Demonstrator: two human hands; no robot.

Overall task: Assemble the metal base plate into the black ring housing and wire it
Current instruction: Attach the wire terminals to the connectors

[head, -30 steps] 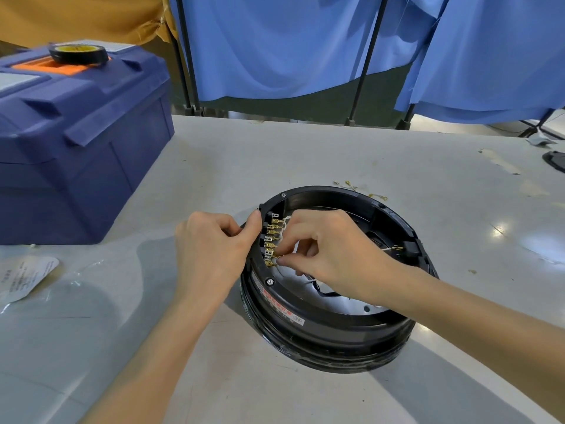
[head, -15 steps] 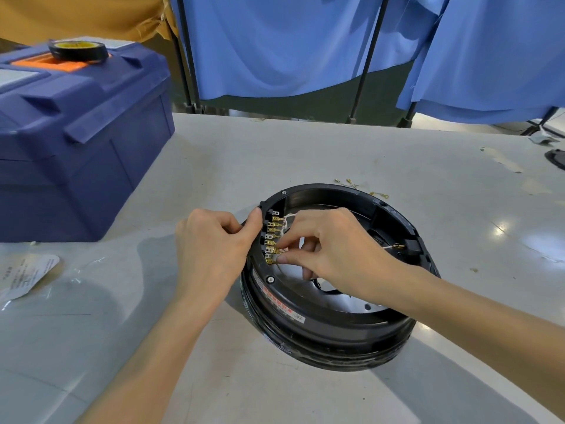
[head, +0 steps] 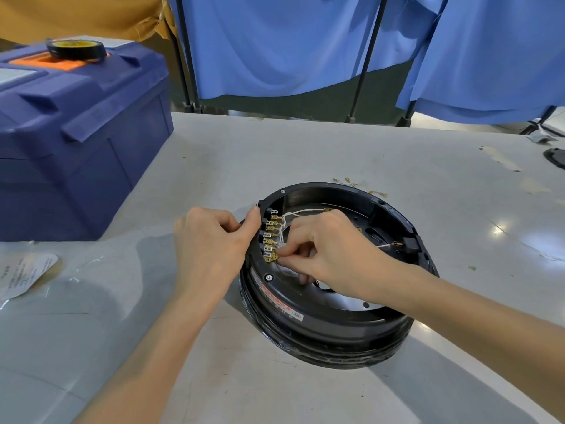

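Grips the black ring (head: 330, 332) by its rim at frame centre with left hand (head: 211, 243) to steady it, pinches a brass connector (head: 273, 257) with right hand (head: 336, 252) to seat it, metal plate (head: 345, 301) already inside.

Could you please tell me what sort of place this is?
Probably an assembly workbench: a blue toolbox with a tape roll on top, loose brass terminals on the grey table, blue curtains behind.
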